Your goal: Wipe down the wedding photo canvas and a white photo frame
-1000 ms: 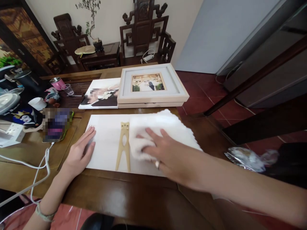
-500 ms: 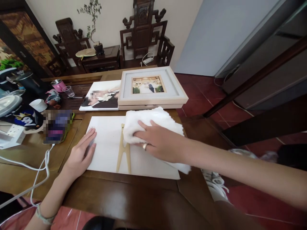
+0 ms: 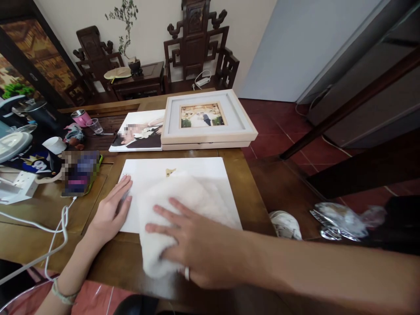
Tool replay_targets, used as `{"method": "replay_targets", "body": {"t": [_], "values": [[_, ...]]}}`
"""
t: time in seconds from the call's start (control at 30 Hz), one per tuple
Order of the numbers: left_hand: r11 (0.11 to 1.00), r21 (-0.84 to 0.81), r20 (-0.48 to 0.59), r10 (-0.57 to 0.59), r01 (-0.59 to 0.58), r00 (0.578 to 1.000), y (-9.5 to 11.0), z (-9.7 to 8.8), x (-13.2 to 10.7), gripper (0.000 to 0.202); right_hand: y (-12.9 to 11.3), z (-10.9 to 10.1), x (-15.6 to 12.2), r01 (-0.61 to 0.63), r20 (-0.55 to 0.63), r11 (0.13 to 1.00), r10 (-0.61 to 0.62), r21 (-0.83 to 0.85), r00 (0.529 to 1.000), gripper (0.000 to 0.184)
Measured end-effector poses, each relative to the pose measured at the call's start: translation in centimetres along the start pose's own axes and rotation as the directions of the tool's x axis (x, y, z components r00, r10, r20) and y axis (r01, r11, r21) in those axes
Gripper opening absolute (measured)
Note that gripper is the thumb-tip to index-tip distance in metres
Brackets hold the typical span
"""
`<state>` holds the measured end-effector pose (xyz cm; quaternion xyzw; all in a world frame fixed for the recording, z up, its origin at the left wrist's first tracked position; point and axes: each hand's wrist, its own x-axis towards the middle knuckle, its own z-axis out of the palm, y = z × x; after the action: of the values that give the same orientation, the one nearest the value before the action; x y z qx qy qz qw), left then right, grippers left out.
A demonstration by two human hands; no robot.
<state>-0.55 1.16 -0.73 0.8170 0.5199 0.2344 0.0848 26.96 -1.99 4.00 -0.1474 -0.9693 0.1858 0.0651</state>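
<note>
A white board [image 3: 197,168] lies flat on the wooden table [image 3: 124,262], with a wooden stand piece on it, of which only the tip [image 3: 170,172] shows. A fluffy white cloth [image 3: 170,205] covers the board's near half and hangs past its front edge. My right hand [image 3: 193,247] presses flat on the cloth, fingers stretched out, a ring on one finger. My left hand [image 3: 113,208] lies flat on the board's left edge, fingers straight.
A framed photo [image 3: 206,118] and a photo print [image 3: 138,133] lie behind the board. At left are a pink cup [image 3: 80,117], a white cup [image 3: 54,144], a power strip [image 3: 16,186] and white cables [image 3: 55,236]. Carved chairs stand at the back wall.
My right hand has dragged the cloth from the board's far right toward me and leftward, covering most of the wooden stand piece. My left hand has stayed in place.
</note>
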Motion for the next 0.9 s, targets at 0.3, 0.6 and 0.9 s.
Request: {"method": "replay_targets", "body": {"t": [0.3,0.6,0.9], "values": [[0.999,-0.016,0.011,-0.039,0.039,0.999,0.3,-0.1,0.0,0.045,4.6,0.1,3.9,-0.343,-0.245,0.939,0.328,-0.017,0.912,0.038],[1.0,0.001,0.032,0.027,-0.027,0.999,-0.3,-0.2,-0.1,0.045,-2.9,2.4,2.4,-0.104,-0.115,0.994,0.102,-0.015,0.988,0.027],[1.0,-0.009,0.016,-0.012,0.013,1.0,0.0,-0.1,0.0,0.046,3.2,0.5,4.7,-0.246,-0.177,0.965,0.227,-0.093,0.958,0.04]]}}
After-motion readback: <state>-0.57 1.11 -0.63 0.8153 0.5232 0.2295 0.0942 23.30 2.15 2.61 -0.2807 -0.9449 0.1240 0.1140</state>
